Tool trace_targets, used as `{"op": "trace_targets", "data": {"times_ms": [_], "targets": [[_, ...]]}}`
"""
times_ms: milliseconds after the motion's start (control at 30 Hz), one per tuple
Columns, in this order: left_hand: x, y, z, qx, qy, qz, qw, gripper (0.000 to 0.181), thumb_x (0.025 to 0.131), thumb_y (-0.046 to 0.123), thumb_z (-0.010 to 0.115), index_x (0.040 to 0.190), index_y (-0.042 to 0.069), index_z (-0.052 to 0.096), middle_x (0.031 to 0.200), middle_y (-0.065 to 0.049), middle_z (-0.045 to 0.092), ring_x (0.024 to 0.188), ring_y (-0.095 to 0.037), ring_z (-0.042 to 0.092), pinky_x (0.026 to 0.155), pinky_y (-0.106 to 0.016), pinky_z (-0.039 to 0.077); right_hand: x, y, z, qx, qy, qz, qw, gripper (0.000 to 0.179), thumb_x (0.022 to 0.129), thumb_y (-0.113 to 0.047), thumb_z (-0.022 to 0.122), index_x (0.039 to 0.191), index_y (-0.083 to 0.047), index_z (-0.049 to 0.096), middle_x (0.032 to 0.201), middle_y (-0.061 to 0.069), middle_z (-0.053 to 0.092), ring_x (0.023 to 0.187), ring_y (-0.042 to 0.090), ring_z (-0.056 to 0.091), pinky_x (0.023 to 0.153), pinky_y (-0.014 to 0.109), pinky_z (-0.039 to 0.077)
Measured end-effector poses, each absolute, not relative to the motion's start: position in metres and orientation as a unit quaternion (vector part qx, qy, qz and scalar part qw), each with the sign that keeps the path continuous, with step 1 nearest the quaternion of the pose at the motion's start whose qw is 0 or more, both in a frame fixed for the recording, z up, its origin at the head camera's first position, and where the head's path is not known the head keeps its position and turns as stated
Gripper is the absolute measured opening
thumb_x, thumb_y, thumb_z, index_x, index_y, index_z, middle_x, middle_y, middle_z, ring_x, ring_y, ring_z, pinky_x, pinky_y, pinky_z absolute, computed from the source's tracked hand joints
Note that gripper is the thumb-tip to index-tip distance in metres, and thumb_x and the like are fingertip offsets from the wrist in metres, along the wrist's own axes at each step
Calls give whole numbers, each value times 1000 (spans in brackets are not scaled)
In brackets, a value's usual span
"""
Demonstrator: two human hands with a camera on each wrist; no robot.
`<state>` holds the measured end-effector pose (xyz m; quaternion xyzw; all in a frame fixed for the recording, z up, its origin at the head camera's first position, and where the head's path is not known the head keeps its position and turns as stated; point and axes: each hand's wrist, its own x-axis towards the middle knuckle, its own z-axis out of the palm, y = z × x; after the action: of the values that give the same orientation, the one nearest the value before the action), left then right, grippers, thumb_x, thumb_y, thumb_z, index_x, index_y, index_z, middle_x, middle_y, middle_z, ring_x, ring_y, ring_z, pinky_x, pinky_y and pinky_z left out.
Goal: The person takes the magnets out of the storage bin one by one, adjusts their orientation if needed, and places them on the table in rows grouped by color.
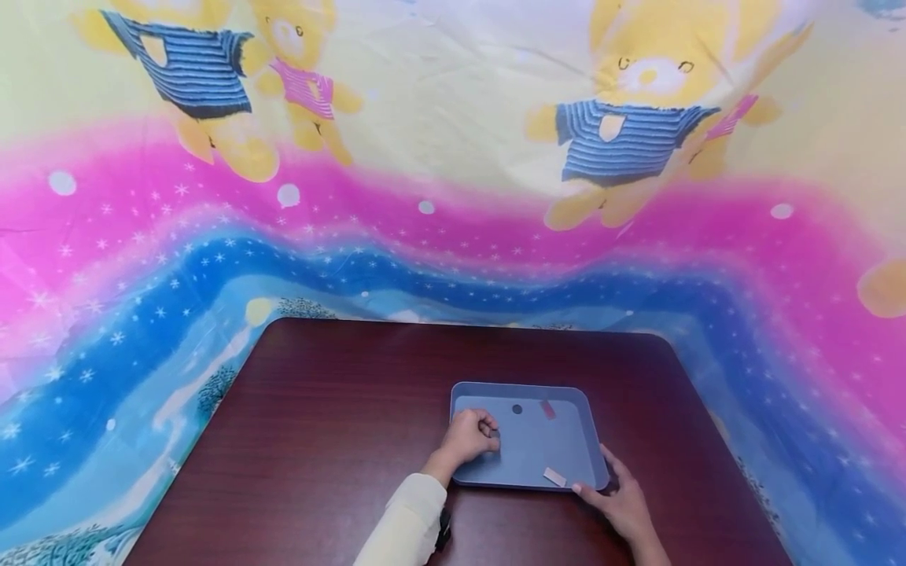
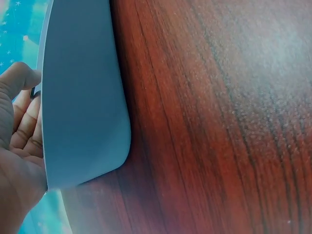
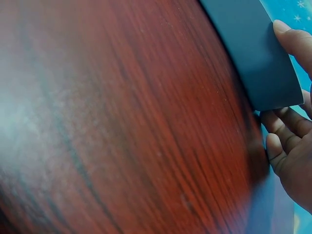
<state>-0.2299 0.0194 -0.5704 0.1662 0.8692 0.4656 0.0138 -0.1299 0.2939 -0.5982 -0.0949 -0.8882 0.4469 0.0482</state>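
Note:
A shallow grey-blue tray (image 1: 524, 484) sits on the table. My left hand (image 1: 470, 436) reaches over its left side, fingers curled, pinching a small dark piece (image 2: 33, 91) between thumb and finger; most of that piece is hidden. At the tray's near right corner, my right hand (image 1: 623, 503) grips the wall, thumb (image 3: 287, 36) at the rim and fingers around the outside. Inside the tray lie a small dark round disc (image 1: 517, 409), a small red rectangular piece (image 1: 548, 409) towards the back, and a pale rectangular piece (image 1: 555, 476) near the front wall.
The dark red-brown wooden table (image 1: 318, 440) has rounded far corners. Behind and beside it hangs a printed cloth (image 1: 453, 236) with bears and snowflakes. A black band (image 1: 443, 529) circles the left wrist below a cream sleeve (image 1: 403, 519).

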Motion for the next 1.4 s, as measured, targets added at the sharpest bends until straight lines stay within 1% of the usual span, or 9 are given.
{"op": "trace_targets", "data": {"times_ms": [167, 267, 400, 500, 600, 667, 833, 1100, 1400], "targets": [[-227, 23, -571, 165, 860, 483, 21, 19, 56, 10, 73, 70, 14, 63, 56, 10, 53, 51, 0, 48, 50, -18, 40, -130, 296, -598, -99, -885, 452, 38, 93, 60, -39, 75, 134, -12, 27, 121, 22, 42, 99, 31, 47, 77, 41, 41], [-223, 25, -569, 166, 849, 501, 32, 18, 56, 10, 73, 71, 13, 63, 57, 10, 54, 51, -2, 49, 50, -19, 41, -129, 298, -599, -99, -886, 451, 42, 92, 60, -38, 76, 134, -12, 28, 118, 22, 44, 95, 29, 49, 73, 36, 42], [-220, 25, -565, 168, 840, 515, 31, 18, 56, 8, 72, 70, 12, 63, 57, 10, 54, 51, -2, 50, 49, -19, 42, -129, 297, -599, -99, -887, 449, 45, 91, 59, -37, 76, 133, -11, 29, 114, 21, 47, 91, 26, 51, 68, 31, 43], [-219, 23, -561, 174, 834, 523, 25, 17, 56, 6, 72, 70, 11, 63, 58, 9, 55, 51, -2, 50, 49, -19, 42, -130, 296, -600, -101, -886, 451, 46, 92, 59, -38, 76, 133, -10, 29, 115, 21, 47, 91, 27, 51, 70, 33, 43], [-217, 19, -557, 177, 828, 531, 22, 17, 55, 5, 72, 69, 11, 63, 58, 7, 55, 51, -3, 50, 49, -20, 42, -130, 295, -600, -101, -884, 455, 40, 92, 60, -38, 75, 134, -10, 28, 119, 22, 44, 97, 29, 49, 74, 37, 43], [-216, 17, -557, 179, 825, 535, 23, 17, 55, 4, 72, 68, 10, 63, 58, 7, 56, 51, -3, 50, 49, -19, 42, -128, 294, -600, -104, -880, 462, 35, 92, 60, -37, 75, 134, -10, 27, 120, 23, 42, 99, 30, 48, 74, 38, 43], [-213, 10, -558, 186, 825, 534, 14, 15, 56, 7, 73, 67, 10, 64, 58, 6, 56, 50, -2, 51, 48, -19, 42, -126, 293, -600, -109, -875, 470, 31, 92, 60, -35, 76, 133, -9, 27, 122, 23, 40, 99, 32, 47, 74, 38, 43], [-220, -5, -555, 166, 840, 516, -7, 15, 56, 14, 74, 67, 15, 64, 58, 10, 56, 50, -2, 52, 47, -19, 42, -133, 294, -597, -101, -883, 457, 36, 94, 58, -37, 77, 133, -9, 28, 121, 24, 41, 100, 33, 47, 78, 43, 41], [-227, -18, -553, 155, 843, 514, -25, 16, 56, 14, 74, 68, 14, 64, 59, 8, 57, 52, -3, 53, 47, -20, 43, -133, 296, -595, -71, -890, 447, 49, 96, 56, -35, 78, 132, -6, 27, 121, 24, 39, 103, 34, 44, 81, 45, 36]]}}
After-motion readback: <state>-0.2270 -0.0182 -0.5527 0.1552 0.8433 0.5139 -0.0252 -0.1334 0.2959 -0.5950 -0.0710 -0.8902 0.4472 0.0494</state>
